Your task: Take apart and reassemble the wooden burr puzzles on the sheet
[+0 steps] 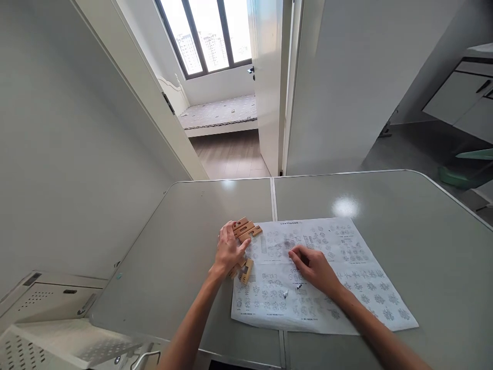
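Note:
My left hand (pixel 228 249) rests over the left edge of a printed paper sheet (pixel 277 313), thumb spread away from the fingers. Its fingertips touch a row of notched wooden puzzle pieces (pixel 246 229). More notched pieces lie below the palm, among them a light wooden piece (pixel 247 271); the hand partly covers this lower group. On the middle of the sheet lies my right hand (pixel 314 270), fingers curled and thumb against the index finger. Whether anything is between those fingertips is hidden. The sheet carries rows of small line diagrams.
A small white scrap (pixel 285 294) and a dark bit (pixel 299 286) lie on the sheet. The grey table (pixel 169 257) has a seam down its middle. Beyond it are an open door (pixel 267 82) and a bed (pixel 219 112). A perforated white chair (pixel 57 300) stands at the left.

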`<state>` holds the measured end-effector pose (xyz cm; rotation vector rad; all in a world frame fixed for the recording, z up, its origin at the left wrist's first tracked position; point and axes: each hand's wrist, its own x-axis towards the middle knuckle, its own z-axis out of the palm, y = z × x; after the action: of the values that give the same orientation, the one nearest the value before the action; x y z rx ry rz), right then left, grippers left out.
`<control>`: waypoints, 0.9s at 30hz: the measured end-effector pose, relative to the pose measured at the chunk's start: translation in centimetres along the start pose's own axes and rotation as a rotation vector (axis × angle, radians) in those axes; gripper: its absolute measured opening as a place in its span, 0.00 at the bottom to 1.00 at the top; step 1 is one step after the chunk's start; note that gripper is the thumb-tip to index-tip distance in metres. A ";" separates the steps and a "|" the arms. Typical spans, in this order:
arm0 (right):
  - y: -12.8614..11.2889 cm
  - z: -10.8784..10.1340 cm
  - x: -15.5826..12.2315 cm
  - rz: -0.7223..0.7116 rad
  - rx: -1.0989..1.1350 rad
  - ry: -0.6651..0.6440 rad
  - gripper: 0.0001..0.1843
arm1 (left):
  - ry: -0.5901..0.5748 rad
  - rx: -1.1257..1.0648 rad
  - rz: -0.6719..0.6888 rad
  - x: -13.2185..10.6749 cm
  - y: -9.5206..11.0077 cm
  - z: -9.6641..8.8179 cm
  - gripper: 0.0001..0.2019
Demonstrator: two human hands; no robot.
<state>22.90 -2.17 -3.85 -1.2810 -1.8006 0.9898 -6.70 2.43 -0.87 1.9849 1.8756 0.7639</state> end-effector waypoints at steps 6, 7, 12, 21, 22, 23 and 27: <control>-0.2 0.0 0.0 0.013 0.007 0.005 0.21 | -0.053 0.052 -0.029 1.3 0.8 0.2 0.33; -0.2 0.0 0.1 0.013 0.008 0.005 0.21 | -0.058 0.057 -0.030 1.4 1.0 0.2 0.33; -0.3 -0.1 0.1 0.015 0.010 -0.001 0.22 | -0.092 0.082 -0.008 1.5 1.9 0.3 0.32; -0.1 -0.2 0.2 0.035 0.039 -0.015 0.22 | -0.105 0.141 0.011 2.4 1.6 -0.2 0.31; -0.1 -0.2 0.2 0.037 0.039 -0.011 0.22 | -0.105 0.148 0.011 2.5 1.4 -0.3 0.31; 0.0 -0.2 0.2 0.037 0.039 -0.009 0.22 | -0.106 0.155 0.012 2.7 1.2 -0.4 0.31; 0.2 -0.2 0.3 0.034 0.032 -0.005 0.22 | -0.107 0.184 0.027 3.4 0.8 -0.7 0.33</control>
<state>23.08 -1.79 -3.86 -1.2942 -1.7658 1.0368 -6.40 5.65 0.72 2.1194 1.9199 0.4961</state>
